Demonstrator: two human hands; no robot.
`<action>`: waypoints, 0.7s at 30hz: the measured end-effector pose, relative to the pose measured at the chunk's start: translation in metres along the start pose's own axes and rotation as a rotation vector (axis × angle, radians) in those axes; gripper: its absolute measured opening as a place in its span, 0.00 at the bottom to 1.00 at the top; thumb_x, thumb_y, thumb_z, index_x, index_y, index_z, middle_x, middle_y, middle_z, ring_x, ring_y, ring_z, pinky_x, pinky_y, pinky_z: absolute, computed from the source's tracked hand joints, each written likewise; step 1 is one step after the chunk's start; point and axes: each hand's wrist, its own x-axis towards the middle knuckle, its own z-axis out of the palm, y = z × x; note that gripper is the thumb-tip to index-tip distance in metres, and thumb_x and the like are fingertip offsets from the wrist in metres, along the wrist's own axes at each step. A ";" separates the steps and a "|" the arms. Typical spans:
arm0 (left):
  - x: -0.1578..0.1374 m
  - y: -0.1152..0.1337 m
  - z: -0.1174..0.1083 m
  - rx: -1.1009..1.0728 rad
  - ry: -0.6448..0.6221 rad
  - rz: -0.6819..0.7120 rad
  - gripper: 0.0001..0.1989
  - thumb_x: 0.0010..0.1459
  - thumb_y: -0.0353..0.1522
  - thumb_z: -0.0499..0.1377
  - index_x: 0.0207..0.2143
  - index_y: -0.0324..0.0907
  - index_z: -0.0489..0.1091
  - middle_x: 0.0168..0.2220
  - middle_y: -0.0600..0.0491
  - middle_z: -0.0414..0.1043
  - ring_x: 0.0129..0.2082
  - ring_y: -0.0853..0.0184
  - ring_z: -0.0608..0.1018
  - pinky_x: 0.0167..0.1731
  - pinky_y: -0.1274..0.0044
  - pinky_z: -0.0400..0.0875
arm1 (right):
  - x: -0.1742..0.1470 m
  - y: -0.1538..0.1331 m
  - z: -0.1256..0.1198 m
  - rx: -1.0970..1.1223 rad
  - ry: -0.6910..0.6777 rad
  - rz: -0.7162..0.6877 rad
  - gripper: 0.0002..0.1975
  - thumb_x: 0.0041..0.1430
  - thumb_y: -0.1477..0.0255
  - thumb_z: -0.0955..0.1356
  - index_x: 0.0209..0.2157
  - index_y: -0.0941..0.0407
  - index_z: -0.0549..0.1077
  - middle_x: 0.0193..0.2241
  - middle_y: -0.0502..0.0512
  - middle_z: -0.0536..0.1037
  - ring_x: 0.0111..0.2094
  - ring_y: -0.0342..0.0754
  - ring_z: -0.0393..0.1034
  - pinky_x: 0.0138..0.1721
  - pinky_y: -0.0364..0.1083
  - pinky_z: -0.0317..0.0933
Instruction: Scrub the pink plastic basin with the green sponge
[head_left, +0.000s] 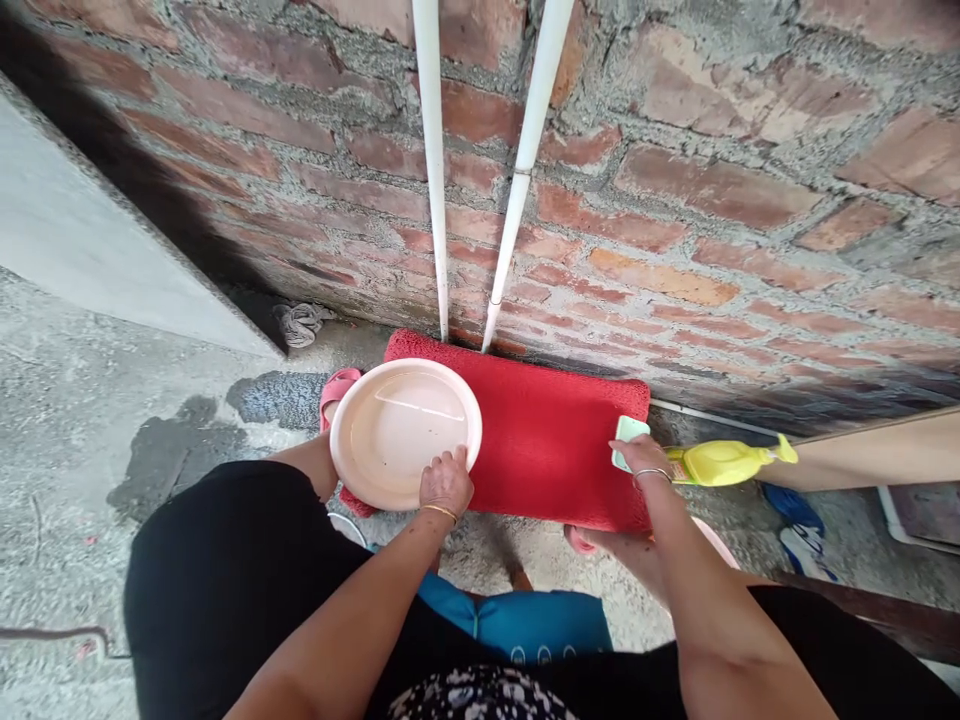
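Note:
A cream plastic basin [401, 405] with a little clear water sits on the left part of a red cloth-covered bench [547, 440]. My left hand [446, 482] is closed on the basin's near right rim. At the bench's right end, my right hand [646, 458] grips a pale green rectangular block [631, 440]; whether it is soap or a scrubber I cannot tell. Just right of that hand lies a yellow bottle [720, 462] on its side, its label partly hidden by my wrist.
A brick wall [675, 200] with two white pipes [433, 150] rises behind the bench. A grey rag [298, 323] lies near a leaning slab [135, 230] at left. Wet patches mark the concrete floor [172, 450]. Blue and white shoes [806, 545] are at right.

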 end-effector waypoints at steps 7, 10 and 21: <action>0.000 0.000 0.003 -0.003 0.027 -0.002 0.20 0.55 0.26 0.46 0.50 0.43 0.64 0.34 0.46 0.67 0.36 0.60 0.72 0.33 0.71 0.65 | -0.031 -0.161 0.017 0.044 -0.127 -0.273 0.22 0.46 0.51 0.66 0.39 0.52 0.70 0.40 0.57 0.71 0.42 0.52 0.68 0.38 0.47 0.60; 0.000 0.000 0.002 -0.001 0.016 0.001 0.20 0.55 0.25 0.47 0.50 0.43 0.64 0.35 0.46 0.67 0.36 0.61 0.72 0.34 0.71 0.65 | -0.049 -0.223 0.029 0.025 -0.148 -0.417 0.22 0.45 0.53 0.68 0.40 0.51 0.69 0.41 0.55 0.70 0.41 0.51 0.67 0.38 0.47 0.59; 0.002 0.001 -0.001 -0.012 -0.038 -0.009 0.21 0.56 0.27 0.47 0.52 0.43 0.62 0.37 0.44 0.67 0.38 0.60 0.71 0.36 0.70 0.65 | -0.016 -0.235 0.018 -0.088 -0.186 -0.525 0.27 0.41 0.55 0.71 0.43 0.51 0.69 0.43 0.55 0.69 0.42 0.51 0.66 0.40 0.47 0.58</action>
